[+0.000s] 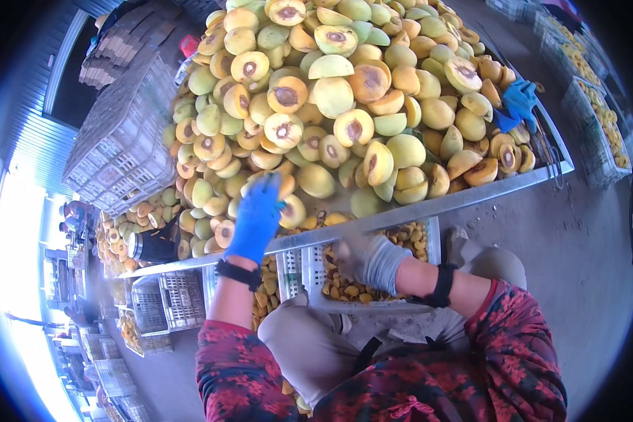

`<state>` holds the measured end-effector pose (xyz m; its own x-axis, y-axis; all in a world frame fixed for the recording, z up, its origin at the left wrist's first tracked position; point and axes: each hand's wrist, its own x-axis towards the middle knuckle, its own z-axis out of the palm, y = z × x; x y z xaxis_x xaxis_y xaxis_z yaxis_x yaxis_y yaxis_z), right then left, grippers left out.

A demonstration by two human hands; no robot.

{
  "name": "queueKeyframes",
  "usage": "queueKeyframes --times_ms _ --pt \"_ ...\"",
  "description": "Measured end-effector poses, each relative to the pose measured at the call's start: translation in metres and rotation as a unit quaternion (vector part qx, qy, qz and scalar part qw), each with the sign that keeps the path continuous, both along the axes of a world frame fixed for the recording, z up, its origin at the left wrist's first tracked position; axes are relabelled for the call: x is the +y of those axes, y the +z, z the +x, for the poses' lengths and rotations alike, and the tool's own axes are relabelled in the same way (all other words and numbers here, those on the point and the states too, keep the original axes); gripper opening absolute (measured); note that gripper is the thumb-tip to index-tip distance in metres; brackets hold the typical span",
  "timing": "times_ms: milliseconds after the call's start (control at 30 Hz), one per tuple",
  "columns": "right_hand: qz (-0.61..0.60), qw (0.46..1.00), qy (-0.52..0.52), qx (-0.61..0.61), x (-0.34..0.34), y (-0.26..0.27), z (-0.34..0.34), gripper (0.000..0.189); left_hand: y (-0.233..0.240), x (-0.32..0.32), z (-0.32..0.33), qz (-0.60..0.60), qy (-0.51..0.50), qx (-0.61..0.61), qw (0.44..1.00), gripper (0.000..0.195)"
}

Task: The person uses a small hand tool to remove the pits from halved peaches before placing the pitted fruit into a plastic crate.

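Observation:
A big heap of halved yellow peaches [333, 97], many with the pit or its brown hollow showing, covers a metal-edged table [485, 193]. My left hand [257, 216], in a blue glove, reaches over the near edge with its fingers at the heap. Beside its thumb is a peach half [292, 212], cut face up; whether the fingers grip any fruit is unclear. Motion blurs my right hand [372, 258], in a grey glove, just below the table edge. It hangs above a white plastic crate [369, 307] of small brown-orange pieces; its fingers and anything in them cannot be made out.
An upturned plastic crate [124, 142] rests on the table's left part, near a dark lidded container [155, 246]. Blue gloves [519, 105] lie at the right corner. Plastic crates [182, 300] stand below left, and filled crates [601, 132] line the right floor. People are far left.

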<state>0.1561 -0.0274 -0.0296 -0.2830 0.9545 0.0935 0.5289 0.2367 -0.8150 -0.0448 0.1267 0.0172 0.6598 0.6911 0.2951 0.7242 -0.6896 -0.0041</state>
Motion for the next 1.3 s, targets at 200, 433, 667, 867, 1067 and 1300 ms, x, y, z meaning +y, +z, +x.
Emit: queueKeyframes --times_ms 200,433,667,867,1067,1300 --pt "-0.281 0.845 -0.136 0.434 0.015 0.02 0.016 0.032 0.005 -0.069 0.042 -0.084 -0.077 -0.029 0.993 0.058" --pt "-0.289 0.721 -0.119 0.618 0.024 0.027 0.028 0.037 0.016 -0.109 0.065 -0.2 -0.11 -0.429 0.874 0.047" --pt "-0.026 0.954 -0.153 0.256 0.017 0.027 0.013 0.029 -0.005 -0.104 0.076 -0.525 0.013 -0.677 0.515 0.047" --pt "0.017 0.995 -0.072 0.067 0.002 0.025 0.013 0.028 -0.006 -0.091 0.07 -0.488 0.019 -0.772 0.408 0.047" --pt "-0.094 0.993 -0.068 -0.012 -0.004 0.046 0.007 0.026 0.002 -0.109 0.083 -0.429 0.021 -0.735 0.524 0.044" --pt "-0.1 0.99 -0.09 0.032 -0.006 0.037 -0.002 0.034 -0.002 -0.116 0.085 -0.229 -0.019 -0.583 0.779 0.035"
